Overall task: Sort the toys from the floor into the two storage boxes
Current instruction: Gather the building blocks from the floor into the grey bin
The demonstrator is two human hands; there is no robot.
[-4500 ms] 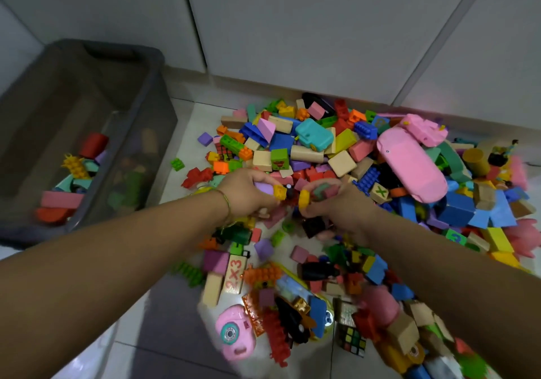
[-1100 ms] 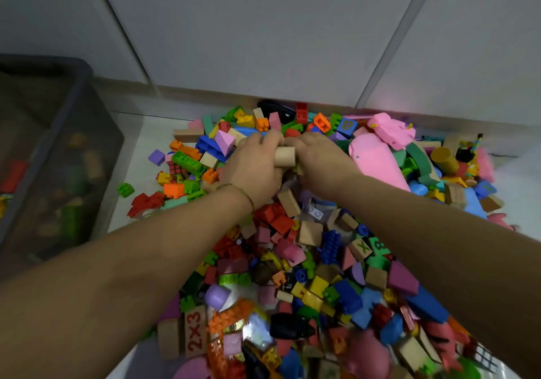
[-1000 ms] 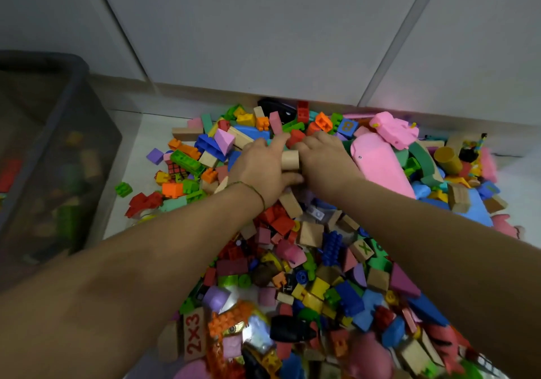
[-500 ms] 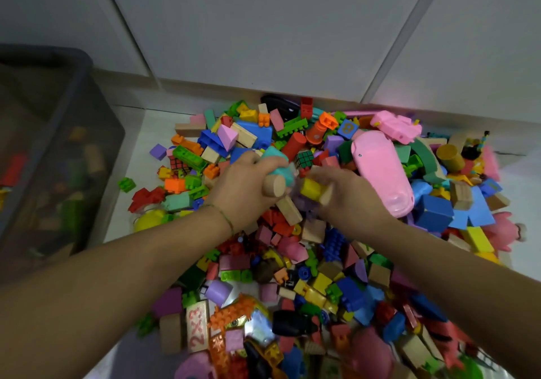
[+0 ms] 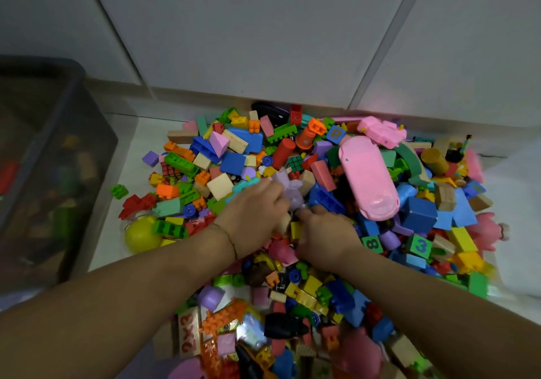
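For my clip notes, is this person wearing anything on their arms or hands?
Both forearms are bare, with no sleeves or gloves in view. The left hand has a thin gold-coloured bracelet at the wrist. The right hand shows nothing worn.

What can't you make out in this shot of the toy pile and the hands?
- Head view: what the left hand and right hand grip, hidden under the fingers.
- Grey storage box: contents blurred behind its dark wall, cut by the left edge.
- Second box: not in view.
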